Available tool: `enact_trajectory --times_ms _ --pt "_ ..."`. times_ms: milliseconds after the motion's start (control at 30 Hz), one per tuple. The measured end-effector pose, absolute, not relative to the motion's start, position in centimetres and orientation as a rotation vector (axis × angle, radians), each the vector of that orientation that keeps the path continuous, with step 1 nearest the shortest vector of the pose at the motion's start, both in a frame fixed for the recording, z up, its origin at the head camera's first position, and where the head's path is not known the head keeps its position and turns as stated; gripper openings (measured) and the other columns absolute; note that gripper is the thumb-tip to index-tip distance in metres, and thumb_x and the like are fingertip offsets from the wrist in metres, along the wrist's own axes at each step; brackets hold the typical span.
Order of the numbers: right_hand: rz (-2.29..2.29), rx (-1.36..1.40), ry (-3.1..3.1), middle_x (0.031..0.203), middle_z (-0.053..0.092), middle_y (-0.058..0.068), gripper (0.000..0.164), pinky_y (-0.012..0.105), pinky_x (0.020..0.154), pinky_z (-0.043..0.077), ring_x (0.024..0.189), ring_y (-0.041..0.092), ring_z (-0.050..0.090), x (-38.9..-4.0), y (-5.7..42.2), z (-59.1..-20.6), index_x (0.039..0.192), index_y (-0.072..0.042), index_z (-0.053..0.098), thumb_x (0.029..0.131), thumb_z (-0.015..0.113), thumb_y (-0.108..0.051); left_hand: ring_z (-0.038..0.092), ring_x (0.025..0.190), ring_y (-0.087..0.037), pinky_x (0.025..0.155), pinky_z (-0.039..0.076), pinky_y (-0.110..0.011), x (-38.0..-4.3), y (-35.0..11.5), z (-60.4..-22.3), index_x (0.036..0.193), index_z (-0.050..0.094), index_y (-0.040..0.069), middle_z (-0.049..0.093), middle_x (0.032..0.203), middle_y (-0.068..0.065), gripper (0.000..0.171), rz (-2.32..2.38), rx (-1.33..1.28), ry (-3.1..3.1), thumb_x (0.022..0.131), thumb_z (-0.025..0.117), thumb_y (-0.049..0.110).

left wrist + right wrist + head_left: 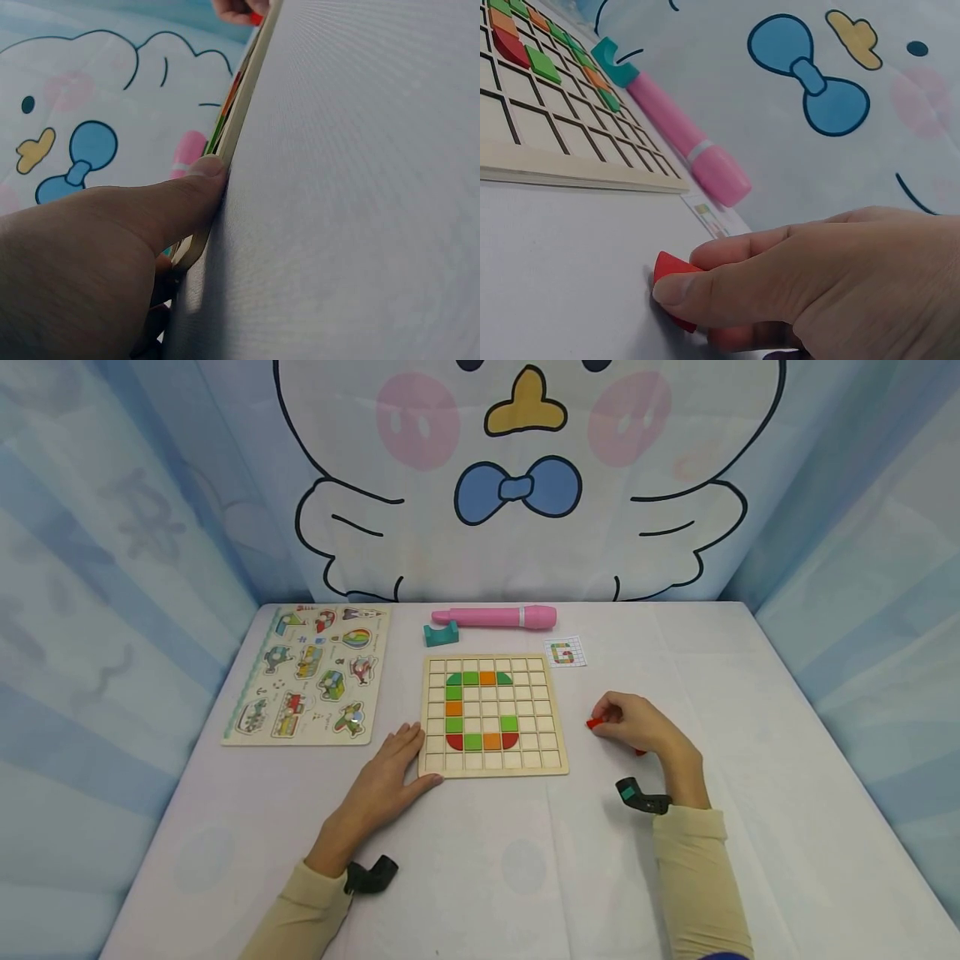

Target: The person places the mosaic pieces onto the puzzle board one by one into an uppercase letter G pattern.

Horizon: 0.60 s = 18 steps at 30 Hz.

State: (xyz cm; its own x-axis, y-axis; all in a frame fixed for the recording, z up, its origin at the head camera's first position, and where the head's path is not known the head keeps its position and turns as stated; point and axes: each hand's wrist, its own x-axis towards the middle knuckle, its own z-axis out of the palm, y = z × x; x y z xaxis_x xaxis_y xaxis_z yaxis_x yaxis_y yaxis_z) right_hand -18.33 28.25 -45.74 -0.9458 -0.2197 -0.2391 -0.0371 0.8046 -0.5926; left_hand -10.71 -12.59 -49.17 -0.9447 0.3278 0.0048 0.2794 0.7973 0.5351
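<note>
A wooden grid board (pixel 540 758) lies on the table, bearing green, orange and red tiles set in a G-like outline. My left hand (pixel 386 781) rests at the board's near left corner, fingers straight along its left side, thumb touching the front edge (pixel 196 244). To the right of the board, my right hand (pixel 641 724) pinches a red tile (pixel 669 264) with a curved edge between thumb and fingers, at the table surface. Another bit of red (pixel 640 752) shows beneath that hand, mostly hidden. Behind the board's right corner lies a small pattern card (pixel 564 652) with a coloured G.
A picture puzzle board (pixel 303 681) with vehicle and toy pieces lies to the left. Beyond the grid board are a pink microphone-shaped stick (pixel 487 617) and a teal notched block (pixel 441 634). A printed curtain (pixel 525 560) hangs behind the table.
</note>
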Motion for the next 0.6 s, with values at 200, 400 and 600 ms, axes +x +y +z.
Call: enact_trajectory --times_ms 200,400,600 --pt "-0.869 -0.247 2.748 0.093 0.064 0.008 0.016 0.029 0.075 0.047 0.085 0.021 0.055 -18.4 27.5 -45.7 0.108 -0.007 0.066 0.093 0.069 -0.011 0.028 0.153 -0.032 0.127 0.024 -0.048 -10.8 -12.6 -49.3 0.153 0.038 0.001 0.036 0.162 -0.014 0.083 0.842 0.489 2.894 0.091 0.070 0.047" --pt "-0.856 -0.309 2.780 0.093 0.061 0.007 0.025 0.029 0.073 0.045 0.084 0.020 0.052 -18.4 26.9 -45.8 0.121 -0.009 0.068 0.096 0.065 -0.011 0.028 0.153 -0.032 0.128 0.023 -0.047 -10.8 -12.7 -49.4 0.153 0.039 0.001 0.036 0.162 -0.014 0.083 0.848 0.497 2.892 0.091 0.070 0.047" --pt "-0.881 -0.353 2.793 0.094 0.059 0.007 0.026 0.028 0.074 0.044 0.086 0.021 0.051 -18.5 26.1 -45.8 0.121 -0.009 0.069 0.096 0.065 -0.009 0.027 0.154 -0.031 0.128 0.023 -0.047 -10.8 -12.6 -49.3 0.153 0.039 0.000 0.035 0.162 -0.014 0.083 0.858 0.491 2.886 0.091 0.071 0.046"
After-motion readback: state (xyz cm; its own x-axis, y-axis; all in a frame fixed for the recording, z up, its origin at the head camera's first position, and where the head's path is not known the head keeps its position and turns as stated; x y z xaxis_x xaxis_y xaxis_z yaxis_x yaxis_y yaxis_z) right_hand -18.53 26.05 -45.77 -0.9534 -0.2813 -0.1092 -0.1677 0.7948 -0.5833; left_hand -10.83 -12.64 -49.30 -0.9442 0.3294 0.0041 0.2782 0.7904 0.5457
